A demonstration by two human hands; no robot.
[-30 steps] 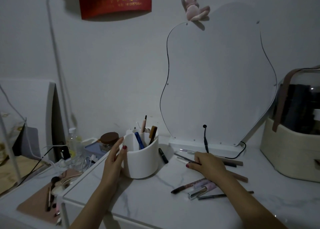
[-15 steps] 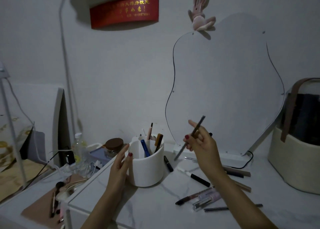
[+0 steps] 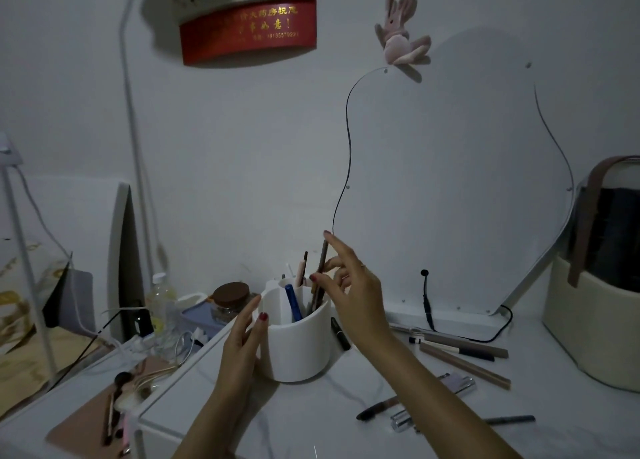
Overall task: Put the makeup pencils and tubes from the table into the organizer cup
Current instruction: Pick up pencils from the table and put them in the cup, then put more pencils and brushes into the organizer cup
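Pinching pencil (image 3: pixel 320 278) in right hand (image 3: pixel 349 292), tip lowering inside cup (image 3: pixel 298 347). Bracing cup wall with left hand (image 3: pixel 242 337), fingers spread open, thumb touching.

Dim room, white wall (image 3: pixel 242 146), mirror (image 3: pixel 450 181)

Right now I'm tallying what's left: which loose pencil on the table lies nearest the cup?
The short black pencil lying against the organizer cup on its right; the others lie farther right.
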